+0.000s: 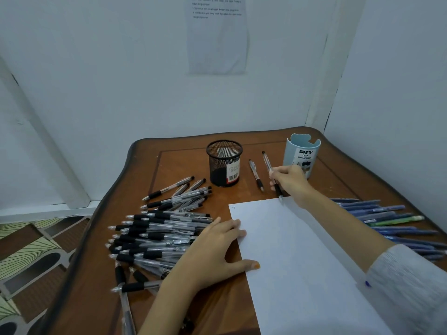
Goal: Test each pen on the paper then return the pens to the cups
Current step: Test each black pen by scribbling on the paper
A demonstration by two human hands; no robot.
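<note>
The right hand (pixel 289 180) pinches 1 black-grip pen (pixel 268 163) in a writing hold, fingers curled round the barrel; its tip sits at the far right corner of the paper (pixel 302 262), right on the edge. The left hand (pixel 217 250) lies flat and spread, holding nothing, with fingertips and thumb on the paper's left edge. The sheet looks almost blank; a tiny mark near its far left corner is too small to read.

The nearest risk, as I judge it, is where the tip stands; a stroke begun so close to the corner can run off onto the table (pixel 338 175), marking the wood and proving nothing about the ink. The paper is pinned along 1 side only; a firm stroke at the far corner could lift or swivel it.

The right hand works just beside the light blue cup (pixel 302 153); a careless flick of the wrist, or of the pen's top end, could tip it. The black mesh cup (pixel 224 163) stands apart to the left, and 1 loose pen (pixel 256 175) lies between the 2 cups; nothing shows whether it is tested, so it could be sorted wrongly.

The right sleeve (pixel 411 286) passes close to the row of blue pens (pixel 387 221); drawing the arm back could sweep them toward the table's edge. The left forearm lies over the heap of black-grip pens (pixel 157 233), some of them near the left edge; a nudge could send a few rolling to the floor.
</note>
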